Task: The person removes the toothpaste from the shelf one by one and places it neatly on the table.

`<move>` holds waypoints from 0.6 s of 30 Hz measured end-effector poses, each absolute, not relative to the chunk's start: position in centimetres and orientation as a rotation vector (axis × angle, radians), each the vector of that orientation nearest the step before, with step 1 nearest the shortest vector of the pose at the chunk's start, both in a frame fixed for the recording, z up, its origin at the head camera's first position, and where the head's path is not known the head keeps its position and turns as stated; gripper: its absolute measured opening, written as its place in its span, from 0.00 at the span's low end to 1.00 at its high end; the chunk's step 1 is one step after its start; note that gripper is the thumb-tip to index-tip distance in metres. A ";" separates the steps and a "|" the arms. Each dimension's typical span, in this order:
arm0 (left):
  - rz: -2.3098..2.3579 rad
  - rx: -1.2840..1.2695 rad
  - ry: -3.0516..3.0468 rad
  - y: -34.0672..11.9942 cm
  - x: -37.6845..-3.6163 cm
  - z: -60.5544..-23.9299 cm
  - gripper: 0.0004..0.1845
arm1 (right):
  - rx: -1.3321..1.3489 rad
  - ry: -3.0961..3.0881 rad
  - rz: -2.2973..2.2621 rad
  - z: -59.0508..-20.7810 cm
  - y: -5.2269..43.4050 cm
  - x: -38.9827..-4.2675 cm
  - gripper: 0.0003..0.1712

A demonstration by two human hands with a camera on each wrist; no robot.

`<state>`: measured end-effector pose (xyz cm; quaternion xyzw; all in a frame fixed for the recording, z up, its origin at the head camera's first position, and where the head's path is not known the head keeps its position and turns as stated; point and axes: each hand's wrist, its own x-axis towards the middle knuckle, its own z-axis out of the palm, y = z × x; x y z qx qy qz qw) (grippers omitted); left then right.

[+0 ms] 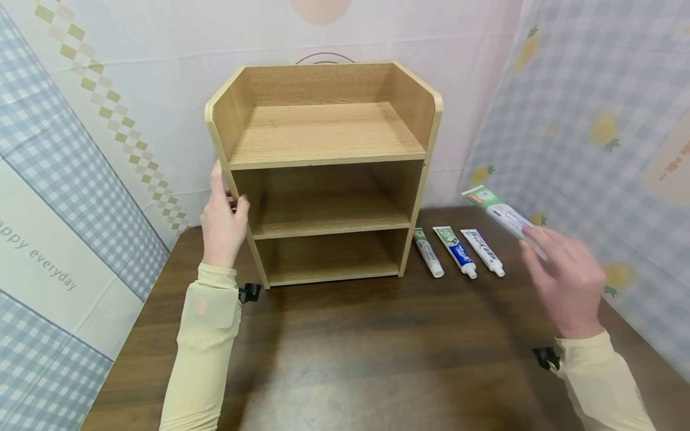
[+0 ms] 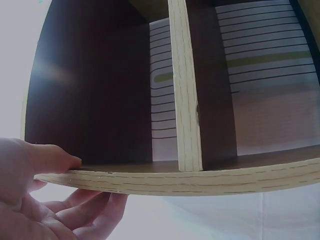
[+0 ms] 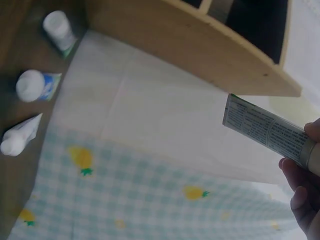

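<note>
L hand (image 1: 223, 224) gripping wooden shelf unit (image 1: 323, 173) at its left edge, thumb in front. R hand (image 1: 566, 278) right of shelf unit, pinching lifted toothpaste tube (image 1: 498, 212); three more tubes (image 1: 458, 251) on worktop (image 1: 377, 347) beside shelf unit.

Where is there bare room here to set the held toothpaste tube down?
All three tiers of the wooden shelf unit look bare, as does the dark table in front. It is crowded right of the unit, where three toothpaste tubes lie in a row.
</note>
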<state>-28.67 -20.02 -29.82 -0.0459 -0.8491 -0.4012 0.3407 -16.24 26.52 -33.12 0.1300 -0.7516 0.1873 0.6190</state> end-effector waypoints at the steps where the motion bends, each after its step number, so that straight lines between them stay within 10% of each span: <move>1: -1.042 -0.121 -2.208 -20.0 -28.7 -29.8 0.36 | 0.296 -1.736 0.427 -33.2 26.6 -16.2 0.13; 18: -1.042 -0.127 -2.203 -20.2 -28.8 -30.0 0.36 | 0.281 -1.828 0.360 -35.0 30.1 -17.2 0.14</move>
